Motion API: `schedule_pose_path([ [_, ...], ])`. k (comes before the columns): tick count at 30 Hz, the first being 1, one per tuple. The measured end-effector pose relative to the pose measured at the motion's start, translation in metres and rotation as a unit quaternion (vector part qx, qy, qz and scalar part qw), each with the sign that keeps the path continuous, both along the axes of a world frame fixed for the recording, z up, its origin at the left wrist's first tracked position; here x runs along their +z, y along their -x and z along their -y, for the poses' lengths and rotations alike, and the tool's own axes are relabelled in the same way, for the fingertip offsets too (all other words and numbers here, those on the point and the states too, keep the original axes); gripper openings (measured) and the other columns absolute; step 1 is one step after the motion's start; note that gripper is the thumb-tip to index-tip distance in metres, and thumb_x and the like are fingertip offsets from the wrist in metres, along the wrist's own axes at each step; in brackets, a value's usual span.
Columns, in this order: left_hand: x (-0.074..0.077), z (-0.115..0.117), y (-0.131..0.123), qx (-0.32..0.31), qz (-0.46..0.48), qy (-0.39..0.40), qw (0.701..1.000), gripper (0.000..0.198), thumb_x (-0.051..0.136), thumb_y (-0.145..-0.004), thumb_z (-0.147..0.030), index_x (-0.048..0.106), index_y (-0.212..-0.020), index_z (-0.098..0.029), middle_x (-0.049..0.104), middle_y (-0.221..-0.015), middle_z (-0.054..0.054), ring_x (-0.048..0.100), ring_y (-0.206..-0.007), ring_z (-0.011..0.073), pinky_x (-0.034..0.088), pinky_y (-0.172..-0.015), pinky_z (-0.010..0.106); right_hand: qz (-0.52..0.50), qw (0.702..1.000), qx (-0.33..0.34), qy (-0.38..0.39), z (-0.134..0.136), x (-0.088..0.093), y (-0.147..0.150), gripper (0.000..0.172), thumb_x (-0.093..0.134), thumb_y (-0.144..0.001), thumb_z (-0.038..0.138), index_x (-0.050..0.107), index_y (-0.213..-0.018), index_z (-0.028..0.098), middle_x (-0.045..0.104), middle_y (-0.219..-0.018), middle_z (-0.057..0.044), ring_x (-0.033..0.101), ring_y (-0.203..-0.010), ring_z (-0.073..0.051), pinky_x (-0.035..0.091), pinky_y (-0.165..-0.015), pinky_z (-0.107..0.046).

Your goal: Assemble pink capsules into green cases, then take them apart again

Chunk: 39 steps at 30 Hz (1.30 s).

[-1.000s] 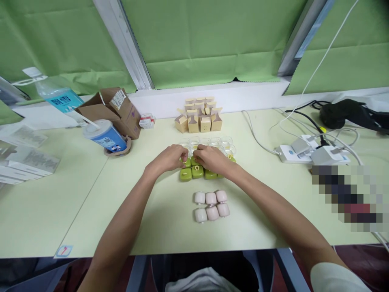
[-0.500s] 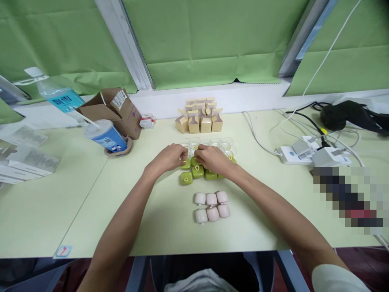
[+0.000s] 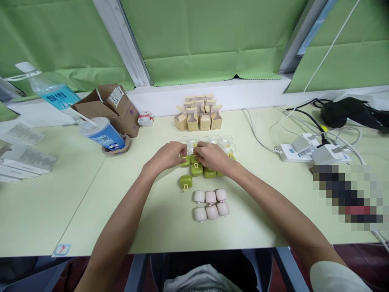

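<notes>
Small rounded green cases with yellow loops stand in a cluster in the middle of the table. My left hand is closed, its thumb and fingertips pinched at the loop side of a green case at the cluster's left. Close beside it, my right hand curls over the back of the cluster with its fingers closed; what lies between its fingertips is hidden. A separate green case sits nearer me, its loop pointing toward me. Behind the hands is a clear plastic tray with rounded compartments, partly covered.
Pale pink and whitish cases form two rows nearer me. Small open cardboard boxes stand by the wall. At left are a blue cup, a brown carton and a large bottle; at right, a power strip with cables.
The nearest green case at the front left has turned, so its loop now points toward me, and it sits slightly apart from the cluster. Both hands stay almost in place.
</notes>
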<state>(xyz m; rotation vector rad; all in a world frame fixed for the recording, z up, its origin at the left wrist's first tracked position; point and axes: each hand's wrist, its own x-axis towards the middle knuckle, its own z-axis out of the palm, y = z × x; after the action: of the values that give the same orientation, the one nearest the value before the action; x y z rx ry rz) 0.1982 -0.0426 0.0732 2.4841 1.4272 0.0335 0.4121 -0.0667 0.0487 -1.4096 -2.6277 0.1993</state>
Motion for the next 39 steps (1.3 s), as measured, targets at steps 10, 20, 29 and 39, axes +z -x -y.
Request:
schedule_pose_path([
  [10, 0.013, -0.004, 0.01, 0.038, 0.048, 0.024, 0.998, 0.014, 0.072, -0.095, -0.034, 0.075, -0.094, -0.02, 0.081, -0.096, 0.006, 0.072, -0.087, 0.0235, 0.048, -0.078, 0.034, -0.156, 0.985, -0.066, -0.021, -0.016, 0.025, -0.039, 0.02, 0.059, -0.101, 0.015, 0.078, -0.101, 0.015, 0.078, -0.106, -0.01, 0.069, -0.092, -0.023, 0.045, -0.084, -0.033],
  [20, -0.026, -0.035, 0.006, 0.049, 0.131, -0.082, 0.987, 0.027, 0.064, -0.094, -0.02, 0.07, -0.12, -0.022, 0.077, -0.124, 0.008, 0.056, -0.133, 0.0336, 0.047, -0.112, 0.048, -0.116, 0.992, -0.018, -0.049, -0.055, -0.017, -0.022, 0.047, 0.054, -0.1, 0.012, 0.07, -0.143, 0.007, 0.076, -0.136, -0.019, 0.051, -0.14, -0.039, 0.044, -0.116, -0.049],
  [29, -0.04, -0.046, 0.007, 0.017, 0.139, -0.063, 0.988, 0.033, 0.063, -0.094, -0.019, 0.069, -0.126, -0.019, 0.084, -0.108, 0.007, 0.058, -0.127, 0.0333, 0.042, -0.114, 0.047, -0.059, 0.998, 0.021, -0.03, -0.055, -0.028, -0.011, 0.05, 0.046, -0.094, 0.0, 0.073, -0.135, 0.002, 0.076, -0.134, -0.022, 0.047, -0.153, -0.038, 0.042, -0.122, -0.049],
  [39, -0.044, -0.048, 0.008, 0.02, 0.142, -0.059, 0.988, 0.028, 0.065, -0.092, -0.019, 0.072, -0.119, -0.019, 0.084, -0.105, 0.006, 0.061, -0.122, 0.0326, 0.041, -0.113, 0.047, -0.086, 0.996, 0.018, -0.008, -0.06, -0.038, -0.007, 0.044, 0.048, -0.09, 0.002, 0.073, -0.127, 0.005, 0.075, -0.125, -0.023, 0.047, -0.152, -0.036, 0.045, -0.121, -0.049],
])
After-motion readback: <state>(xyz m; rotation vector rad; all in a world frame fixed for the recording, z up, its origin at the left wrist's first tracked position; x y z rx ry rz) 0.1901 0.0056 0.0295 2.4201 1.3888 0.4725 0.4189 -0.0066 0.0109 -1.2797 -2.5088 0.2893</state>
